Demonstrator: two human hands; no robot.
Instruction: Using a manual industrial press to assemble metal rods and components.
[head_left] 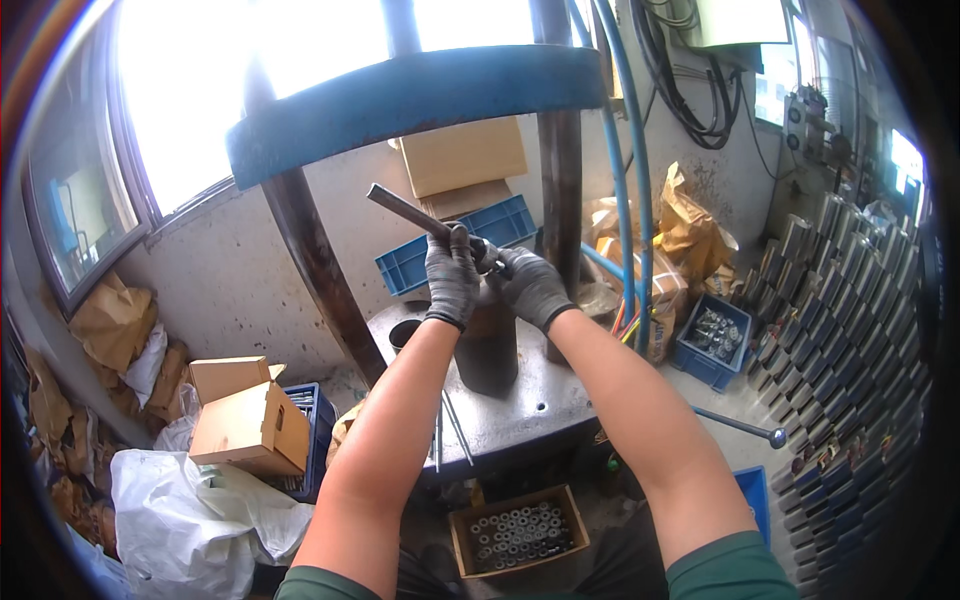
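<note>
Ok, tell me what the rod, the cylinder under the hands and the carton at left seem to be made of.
Rod: probably steel, bare and fairly smooth, judging by its grey metallic sheen.
Cylinder: likely metal too, dull and dark; the brownish tone may be rust or grime.
Carton: almost certainly cardboard, matt and brown, with folded flaps.

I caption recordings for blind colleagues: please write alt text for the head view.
A person's gloved left grip holds a slanting metal rod, gloved right grip close beside it, above a dark cylinder on a metal table. Stacked metal pieces line the right; a box of round parts sits below.
</note>
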